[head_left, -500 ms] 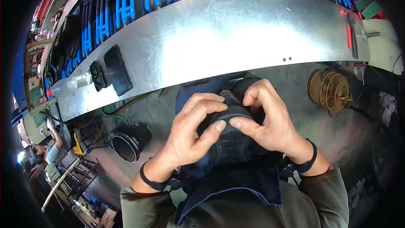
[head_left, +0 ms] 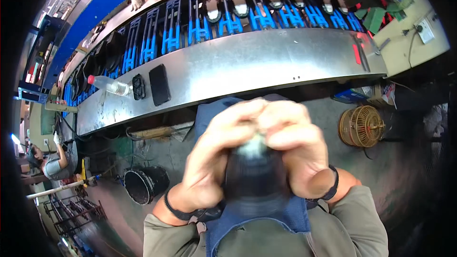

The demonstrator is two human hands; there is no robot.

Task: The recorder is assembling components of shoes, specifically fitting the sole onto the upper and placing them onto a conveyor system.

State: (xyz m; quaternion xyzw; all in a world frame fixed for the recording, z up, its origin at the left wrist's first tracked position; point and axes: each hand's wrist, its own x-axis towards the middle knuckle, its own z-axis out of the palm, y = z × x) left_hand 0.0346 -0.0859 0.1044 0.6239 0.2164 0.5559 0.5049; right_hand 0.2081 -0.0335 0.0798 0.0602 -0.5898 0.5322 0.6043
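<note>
A black shoe [head_left: 257,176], smeared by motion, is held up in front of my chest between both hands. Its lower part is dark and rounded; a pale greenish patch shows at its top. My left hand [head_left: 214,152] is closed round its left side, fingers bent over the top. My right hand [head_left: 300,147] grips the other side the same way, its fingertips close to those of the left. The hands hide the shoe's upper edge, and blur hides its details.
A metal bench [head_left: 214,71] runs ahead, bearing a phone [head_left: 159,84], a small black case [head_left: 138,87] and a red-capped bottle [head_left: 109,85]. Behind it stand blue racks [head_left: 228,23] with brown shoes [head_left: 239,0]. A black bucket [head_left: 145,183] and wicker basket [head_left: 361,126] are on the floor; a person [head_left: 54,162] is far left.
The view has tilted up, showing more of the racks and shoes. My hands have turned the shoe and raised it nearer; the fingers now wrap over its top instead of thumbs pressing its edge.
</note>
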